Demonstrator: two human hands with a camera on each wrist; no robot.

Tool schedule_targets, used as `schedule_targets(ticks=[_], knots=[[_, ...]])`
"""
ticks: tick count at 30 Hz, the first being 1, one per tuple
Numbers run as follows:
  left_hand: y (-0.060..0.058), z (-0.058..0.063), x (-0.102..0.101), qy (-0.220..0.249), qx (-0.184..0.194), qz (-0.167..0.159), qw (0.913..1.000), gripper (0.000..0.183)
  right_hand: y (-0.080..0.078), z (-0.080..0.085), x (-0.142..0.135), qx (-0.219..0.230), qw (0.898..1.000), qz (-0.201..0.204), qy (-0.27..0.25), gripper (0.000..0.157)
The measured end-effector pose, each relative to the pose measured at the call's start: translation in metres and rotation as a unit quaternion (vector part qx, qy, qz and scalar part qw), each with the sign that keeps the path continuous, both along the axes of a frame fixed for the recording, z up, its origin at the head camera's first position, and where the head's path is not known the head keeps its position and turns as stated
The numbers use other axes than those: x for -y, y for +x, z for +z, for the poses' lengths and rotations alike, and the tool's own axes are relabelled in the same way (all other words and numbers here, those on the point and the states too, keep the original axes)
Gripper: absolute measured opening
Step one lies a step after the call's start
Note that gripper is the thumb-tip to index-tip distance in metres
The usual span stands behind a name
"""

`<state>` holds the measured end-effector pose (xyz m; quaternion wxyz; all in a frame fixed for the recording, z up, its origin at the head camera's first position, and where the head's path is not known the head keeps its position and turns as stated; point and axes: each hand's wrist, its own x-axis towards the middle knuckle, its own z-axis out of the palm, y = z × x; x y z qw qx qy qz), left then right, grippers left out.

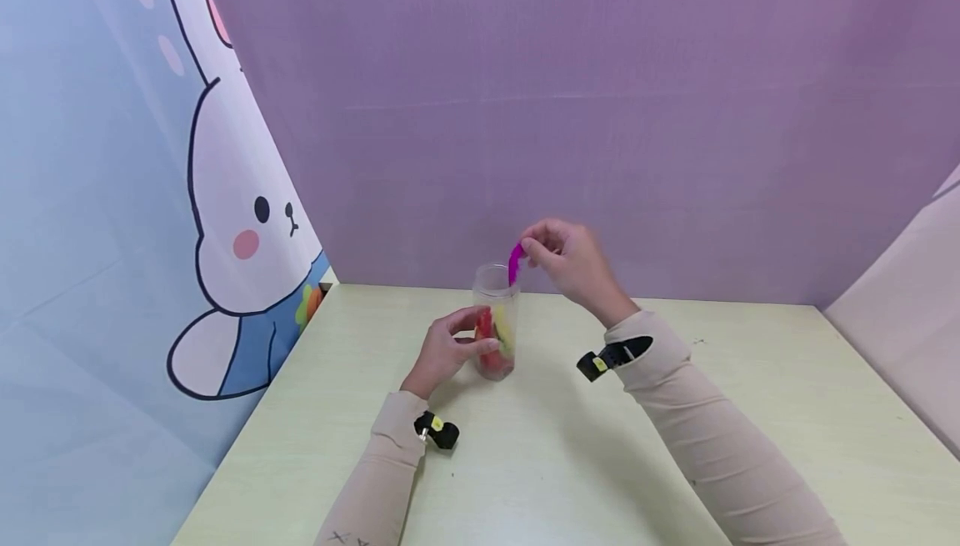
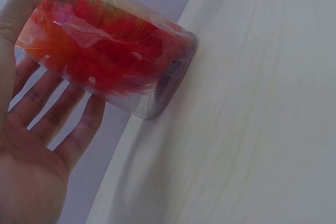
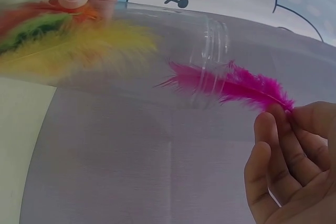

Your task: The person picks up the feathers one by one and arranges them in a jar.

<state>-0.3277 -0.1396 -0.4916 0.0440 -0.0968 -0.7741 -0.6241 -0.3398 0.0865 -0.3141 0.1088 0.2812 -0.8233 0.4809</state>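
A clear plastic jar (image 1: 491, 279) stands upright on the table, its mouth uncovered. My left hand (image 1: 447, 348) grips it round the side, thumb on one face and fingers on the other. Inside lie red and orange feathers (image 2: 100, 45), a yellow feather (image 3: 100, 43) and a green feather (image 3: 37, 30). Between thumb and fingertips, my right hand (image 1: 573, 262) pinches a magenta feather (image 3: 252, 85) by its end, above the jar. The feather's far tip reaches through the jar's mouth, and the rest is outside.
The pale table (image 1: 600, 446) carries the jar close to its back edge. Behind it rises a purple panel (image 1: 585, 112). On the left hangs a blue sheet with a cartoon rabbit (image 1: 247, 212). A white surface (image 1: 900, 304) borders the right side.
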Motion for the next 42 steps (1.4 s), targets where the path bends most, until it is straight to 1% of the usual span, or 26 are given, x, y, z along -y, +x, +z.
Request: schedule_targets(ticks=[6,14,22,27,32,38,42], knots=[[0.0,0.001,-0.001,-0.002,0.005,0.006,1.0,0.063,-0.002,-0.007,0.002,0.009,1.0,-0.004,0.021,0.014],[0.0,0.0,0.0,-0.005,-0.005,-0.001,1.0,0.06,-0.002,-0.014,0.003,0.008,0.998,-0.008,0.056,0.014],[0.002,0.001,0.001,-0.003,-0.012,-0.002,0.9999,0.06,0.0,-0.017,0.002,0.006,0.998,-0.011,0.066,0.015],[0.001,0.001,0.002,-0.001,-0.014,-0.001,0.9999,0.061,0.0,-0.02,-0.001,0.009,0.998,-0.011,0.058,0.016],[0.001,-0.001,0.004,0.001,-0.016,-0.002,0.9999,0.06,0.004,-0.027,-0.009,0.018,0.999,-0.007,0.036,0.017],[0.002,-0.002,0.004,0.003,-0.016,-0.003,0.9999,0.059,0.011,-0.046,-0.026,0.044,0.999,-0.015,-0.006,0.016],[0.004,-0.002,0.005,0.002,-0.016,-0.005,0.9999,0.06,0.018,-0.061,-0.035,0.058,0.998,-0.021,-0.021,0.019]])
